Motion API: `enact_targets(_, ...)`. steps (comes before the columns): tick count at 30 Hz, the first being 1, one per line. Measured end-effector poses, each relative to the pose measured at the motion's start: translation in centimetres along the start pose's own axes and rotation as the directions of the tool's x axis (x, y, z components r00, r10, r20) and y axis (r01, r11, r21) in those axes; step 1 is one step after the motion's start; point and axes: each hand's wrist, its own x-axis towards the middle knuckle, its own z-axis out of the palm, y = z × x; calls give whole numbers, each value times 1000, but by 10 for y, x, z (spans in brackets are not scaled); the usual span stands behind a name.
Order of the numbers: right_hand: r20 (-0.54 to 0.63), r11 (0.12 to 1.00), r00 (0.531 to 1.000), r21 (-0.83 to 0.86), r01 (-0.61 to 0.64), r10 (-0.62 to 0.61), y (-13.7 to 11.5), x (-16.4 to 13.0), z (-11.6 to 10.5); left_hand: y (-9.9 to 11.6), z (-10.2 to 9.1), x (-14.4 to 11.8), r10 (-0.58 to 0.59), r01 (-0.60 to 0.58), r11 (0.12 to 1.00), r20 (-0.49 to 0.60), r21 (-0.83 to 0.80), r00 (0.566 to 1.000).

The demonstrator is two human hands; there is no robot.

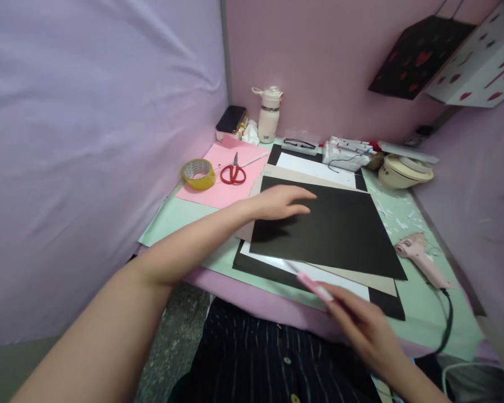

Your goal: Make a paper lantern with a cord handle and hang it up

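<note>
Paper is what both hands are busy with: a black sheet (331, 229) lies tilted on top of a stack in the middle of the desk (407, 215). The left hand (277, 202) rests flat on the sheet's upper left corner, at about 10 o'clock from its middle, fingers stretched out and loose, gripping nothing. Under the black sheet a tan sheet (361, 278) sticks out along the near edge, then a white sheet (315, 168), then a larger black board (388, 305) at the bottom.

At about 6 o'clock from the stack, the right hand (363, 327) hovers over the near edge with its fingers closed around a pink craft knife (313, 285), whose tip points up and left toward the papers. The hand is blurred, so the exact grip is hard to make out.

At 10 o'clock from the stack a pink sheet (218, 187) lies flat, with red scissors (233, 172) on it and a roll of yellow tape (199, 173) at its left edge. Farther back, at 11 o'clock by the wall, stand a dark box (231, 120) and a white bottle (269, 115). At 1 o'clock sit some white packets (346, 152) and a cream bowl (403, 170). At 3 o'clock a pink glue gun (422, 260) lies on the green desk top, its black cord (447, 324) trailing toward the near edge. Small white paper scraps (397, 218) are scattered between the stack and the glue gun.
</note>
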Motion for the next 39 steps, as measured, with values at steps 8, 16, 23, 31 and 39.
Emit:
enact_targets(8,-577,894,689,353,-275,440,47,-26,-67,20,27,-93,-234,235,944,-34,231,972)
enact_targets(16,-675,897,602,400,-188,427,58,-32,-93,4,36,-84,-205,182,924,33,336,978)
enact_targets(23,-743,897,517,424,-127,425,60,-26,-125,2,42,-85,82,-11,913,-158,408,984)
enact_targets(31,-752,880,520,476,4,405,49,-5,-147,-8,43,-87,195,20,905,-455,425,869)
enact_targets(39,-425,818,854,575,0,299,-17,86,-113,-6,57,-92,183,-14,952,-534,305,826)
